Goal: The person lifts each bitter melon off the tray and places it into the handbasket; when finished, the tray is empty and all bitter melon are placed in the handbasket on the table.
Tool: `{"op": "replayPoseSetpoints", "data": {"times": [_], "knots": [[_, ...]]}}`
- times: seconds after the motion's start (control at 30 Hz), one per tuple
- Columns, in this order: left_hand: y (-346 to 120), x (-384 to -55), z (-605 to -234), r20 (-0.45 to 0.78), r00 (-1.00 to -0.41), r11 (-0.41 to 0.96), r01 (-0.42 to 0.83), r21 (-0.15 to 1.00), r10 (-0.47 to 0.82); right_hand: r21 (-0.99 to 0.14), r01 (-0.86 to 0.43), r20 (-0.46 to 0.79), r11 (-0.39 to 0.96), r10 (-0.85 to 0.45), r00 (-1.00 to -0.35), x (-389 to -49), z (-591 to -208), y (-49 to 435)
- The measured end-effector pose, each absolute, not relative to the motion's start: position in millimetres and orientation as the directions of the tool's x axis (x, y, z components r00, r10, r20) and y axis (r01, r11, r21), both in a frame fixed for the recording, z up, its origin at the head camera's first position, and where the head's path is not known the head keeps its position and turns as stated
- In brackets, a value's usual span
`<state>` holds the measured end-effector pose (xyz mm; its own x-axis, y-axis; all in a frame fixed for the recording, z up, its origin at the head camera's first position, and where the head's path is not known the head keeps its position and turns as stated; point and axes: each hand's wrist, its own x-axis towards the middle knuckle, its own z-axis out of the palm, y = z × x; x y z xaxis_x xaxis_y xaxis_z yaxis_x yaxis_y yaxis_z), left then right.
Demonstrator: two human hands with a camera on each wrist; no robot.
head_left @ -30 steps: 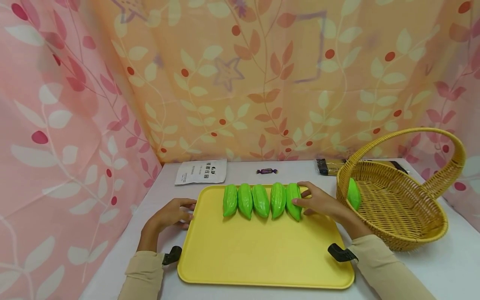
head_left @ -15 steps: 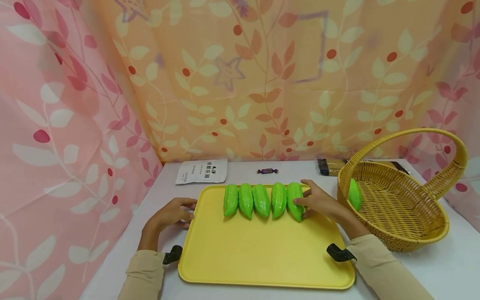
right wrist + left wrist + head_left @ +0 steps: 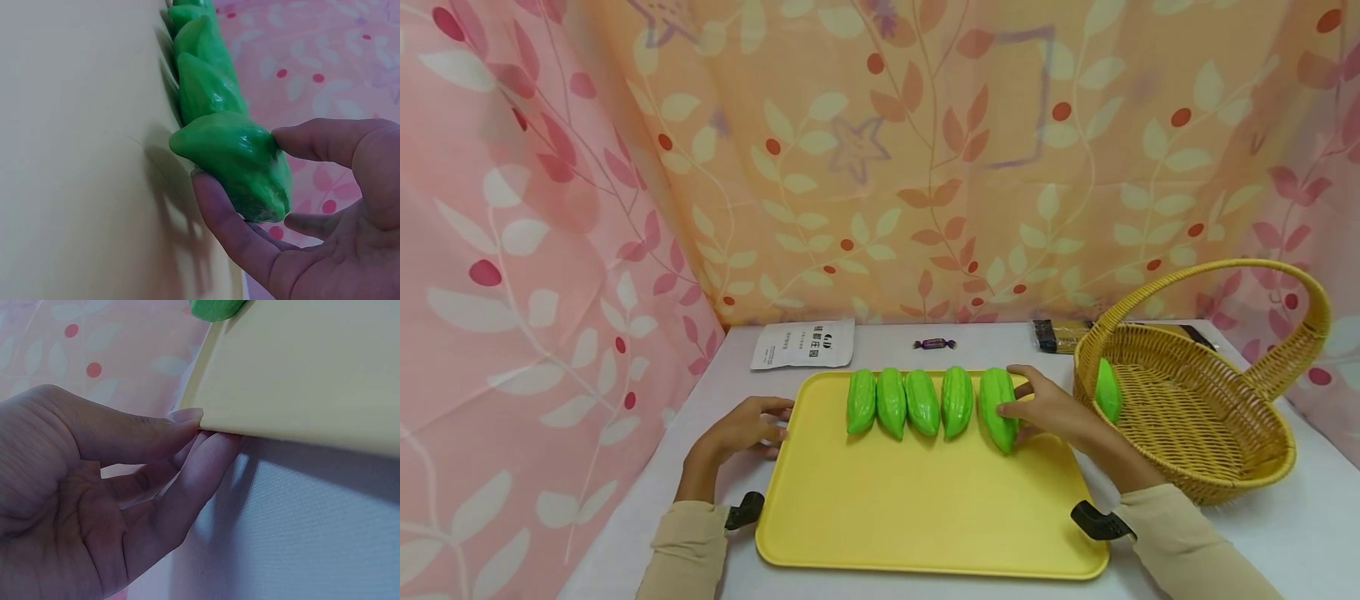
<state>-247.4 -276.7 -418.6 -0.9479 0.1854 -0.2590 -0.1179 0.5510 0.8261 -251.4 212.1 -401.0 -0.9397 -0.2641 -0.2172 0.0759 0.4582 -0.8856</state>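
Observation:
Several glossy green toy bitter melons (image 3: 922,403) stand side by side along the far part of a yellow tray (image 3: 917,508). My right hand (image 3: 1048,408) grips the rightmost bitter melon (image 3: 997,408) between thumb and fingers. In the right wrist view that bitter melon (image 3: 231,159) is tilted, with its shadow beside it on the tray; it looks raised a little. At the tray's left edge, my left hand (image 3: 741,429) pinches the rim. The left wrist view has the thumb over the tray edge (image 3: 206,422) and the fingers beneath.
A wicker basket (image 3: 1195,417) with a tall handle stands to the right, holding one green bitter melon (image 3: 1107,392). Behind the tray lie a white pouch (image 3: 802,344), a purple-wrapped candy (image 3: 935,343) and a black and gold packet (image 3: 1063,335). Patterned curtains close off the back and sides.
The rightmost bitter melon has moved right and slightly nearer in my right hand, opening a gap from its neighbour. My left hand stays at the tray rim.

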Motion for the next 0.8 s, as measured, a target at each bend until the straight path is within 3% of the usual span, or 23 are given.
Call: {"op": "replayPoseSetpoints", "data": {"times": [0.37, 0.8], "knots": [[-277.1, -250.1, -419.5, -0.267, -0.948, 0.546, -0.132, 0.827, 0.174, -0.911, -0.004, -0.146, 0.412, -0.333, -0.932, -222.0, -384.2, 226.3], [-277.3, -248.6, -417.3, -0.267, -0.944, 0.542, -0.123, 0.831, 0.195, -0.884, -0.084, -0.102, 0.459, -0.366, -0.925, -185.4, -361.1, 249.9]]}}
